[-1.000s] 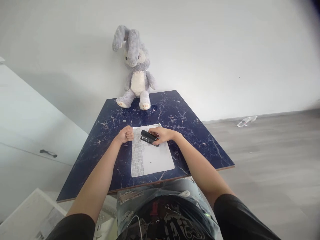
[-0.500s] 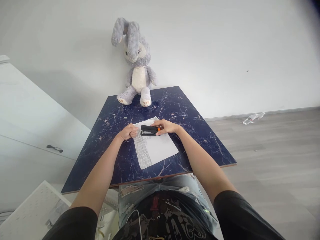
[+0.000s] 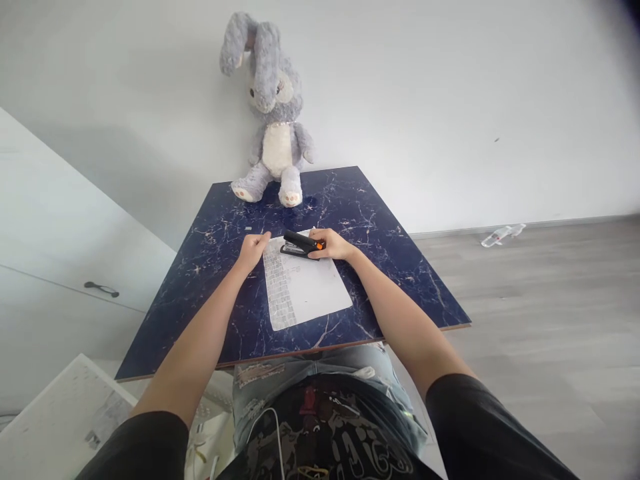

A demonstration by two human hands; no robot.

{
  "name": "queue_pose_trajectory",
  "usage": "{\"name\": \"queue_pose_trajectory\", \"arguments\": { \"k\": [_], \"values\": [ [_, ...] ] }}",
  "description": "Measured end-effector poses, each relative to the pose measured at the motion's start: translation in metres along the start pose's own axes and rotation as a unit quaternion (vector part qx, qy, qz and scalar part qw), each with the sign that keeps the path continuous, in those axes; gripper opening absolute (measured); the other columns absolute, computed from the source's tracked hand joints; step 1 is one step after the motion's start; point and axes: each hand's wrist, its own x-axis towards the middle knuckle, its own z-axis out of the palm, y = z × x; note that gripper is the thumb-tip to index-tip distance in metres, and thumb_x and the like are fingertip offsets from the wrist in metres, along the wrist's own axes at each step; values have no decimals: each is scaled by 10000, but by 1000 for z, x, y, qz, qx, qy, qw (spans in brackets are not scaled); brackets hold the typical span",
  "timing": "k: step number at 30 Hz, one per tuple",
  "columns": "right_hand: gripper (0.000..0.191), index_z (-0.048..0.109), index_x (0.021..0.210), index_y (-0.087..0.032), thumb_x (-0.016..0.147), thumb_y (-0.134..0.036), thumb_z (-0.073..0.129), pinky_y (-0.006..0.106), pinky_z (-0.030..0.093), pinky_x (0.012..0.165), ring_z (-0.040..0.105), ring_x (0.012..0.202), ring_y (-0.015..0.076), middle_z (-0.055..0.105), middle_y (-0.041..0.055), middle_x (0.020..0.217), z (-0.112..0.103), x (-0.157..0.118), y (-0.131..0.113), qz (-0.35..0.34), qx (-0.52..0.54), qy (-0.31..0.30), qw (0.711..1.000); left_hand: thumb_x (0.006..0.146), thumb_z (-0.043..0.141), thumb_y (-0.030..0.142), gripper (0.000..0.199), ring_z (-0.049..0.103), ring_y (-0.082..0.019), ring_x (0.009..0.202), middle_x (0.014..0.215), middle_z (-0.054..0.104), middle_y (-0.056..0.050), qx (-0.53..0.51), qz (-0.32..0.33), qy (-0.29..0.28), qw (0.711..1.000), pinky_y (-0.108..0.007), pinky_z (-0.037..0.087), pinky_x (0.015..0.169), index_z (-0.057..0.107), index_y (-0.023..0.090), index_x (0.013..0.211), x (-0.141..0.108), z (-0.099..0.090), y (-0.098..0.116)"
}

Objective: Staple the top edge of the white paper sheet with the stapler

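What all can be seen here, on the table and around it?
Stapler: one, black with an orange part, in the right hand over the paper
Paper: one visible sheet, white with a grey printed strip, on the table
Table: one, dark blue with pale veins, in front of the person
Plush rabbit: one, grey and cream, sitting at the table's far edge
Small piece: one, pale, on the table left of the paper's top
Cabinet: one, white with a dark handle, at left
Clear object: whitish, on the floor by the wall
Wall: one visible, pale grey, behind the table
Hands: two, bare; left at the paper's top-left corner, right on the stapler
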Motion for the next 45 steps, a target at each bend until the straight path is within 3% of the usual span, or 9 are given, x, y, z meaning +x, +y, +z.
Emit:
{"name": "queue_pose_trajectory", "arguments": {
  "k": [2, 4, 6, 8, 13, 18, 28, 34, 45],
  "values": [
    [299, 651, 720, -175, 726, -405, 842, 279, 355, 650, 471, 715, 145, 510, -17, 801, 1, 2, 3, 5, 13, 19, 1000, 921, 672, 408, 507, 367, -138, 583, 557, 369, 24, 55, 26, 50, 997, -289, 340, 625, 431, 201, 525, 3, -4, 0],
    [327, 624, 678, -176, 715, -401, 859, 278, 331, 635, 448, 692, 134, 488, -26, 781, 2, 2, 4, 5, 38, 38, 999, 901, 694, 348, 293, 503, -179, 738, 709, 555, -11, 165, 73, 51, 982, -312, 421, 772, 612, 197, 663, 5, -8, 0],
    [328, 633, 675, -175, 714, -399, 869, 279, 333, 634, 455, 700, 134, 489, -25, 790, 3, 2, 2, 0, 87, 54, 995, 889, 712, 358, 160, 572, -226, 907, 936, 681, -55, 282, 121, -6, 952, -367, 445, 919, 735, 204, 852, 6, -11, -2],
    [313, 666, 697, -173, 719, -407, 872, 274, 336, 609, 464, 701, 133, 500, -17, 815, 5, 1, 0, 0, 148, 58, 987, 886, 725, 432, 244, 588, -262, 998, 1088, 716, -85, 339, 145, -77, 926, -416, 449, 982, 776, 207, 966, 7, -13, -5],
    [304, 719, 730, -168, 703, -424, 880, 254, 266, 489, 419, 620, 105, 522, -8, 849, 8, 0, -4, 30, 234, 36, 971, 899, 706, 552, 380, 613, -277, 1062, 1196, 720, -100, 335, 156, -129, 920, -452, 465, 1034, 794, 207, 1031, 9, -16, -11],
    [272, 725, 685, -167, 650, -362, 911, 266, 335, 593, 464, 694, 129, 520, -14, 804, 9, 2, -4, 4, 241, 34, 970, 891, 716, 502, 333, 632, -274, 1063, 1167, 733, -90, 322, 159, -127, 925, -462, 481, 1030, 797, 225, 1057, 9, -17, -12],
    [239, 750, 723, -171, 648, -341, 901, 281, 352, 669, 494, 747, 145, 531, -12, 861, 9, 6, 4, 30, 136, 50, 989, 988, 593, 415, 302, 649, -263, 1110, 1179, 683, -95, 297, 173, -126, 931, -417, 505, 1012, 731, 216, 1168, 12, -22, -19],
    [154, 768, 722, -184, 642, -280, 859, 297, 370, 689, 516, 750, 158, 553, -11, 845, 11, 8, 5, 24, 110, 46, 993, 1019, 505, 323, 268, 642, -253, 1070, 1133, 695, -78, 328, 178, -132, 918, -492, 418, 1129, 741, 223, 1097, 11, -20, -19],
    [96, 762, 679, -180, 639, -260, 798, 310, 382, 685, 527, 743, 164, 573, -10, 828, 12, 8, 10, 52, 94, 42, 993, 985, 597, 452, 298, 604, -268, 1118, 1205, 668, -82, 360, 142, -141, 911, -472, 417, 1080, 750, 234, 1121, 6, -17, -13]
  ]
}}
